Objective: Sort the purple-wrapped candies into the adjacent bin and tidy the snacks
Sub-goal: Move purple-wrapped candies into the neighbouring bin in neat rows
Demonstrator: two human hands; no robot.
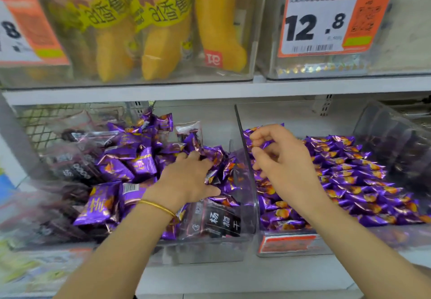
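Observation:
Two clear bins stand side by side on the lower shelf. The left bin (210,249) holds a jumbled pile of purple-wrapped candies (130,159) mixed with dark clear-packed snacks (219,221). The right bin (247,173) holds neater rows of small purple candies (354,182). My left hand (186,177), a gold bracelet on its wrist, reaches into the left bin with its fingers curled round several small purple candies. My right hand (282,159) hovers over the right bin near the divider wall, its fingers pinching a small purple candy (263,143).
The upper shelf carries a clear bin of yellow banana-shaped snacks (163,30) and a bin with a 12.8 price tag (326,19). More dark snack packs (70,166) fill the far left, and a dark-filled clear bin (396,149) sits far right. A wire mesh (46,121) backs the shelf.

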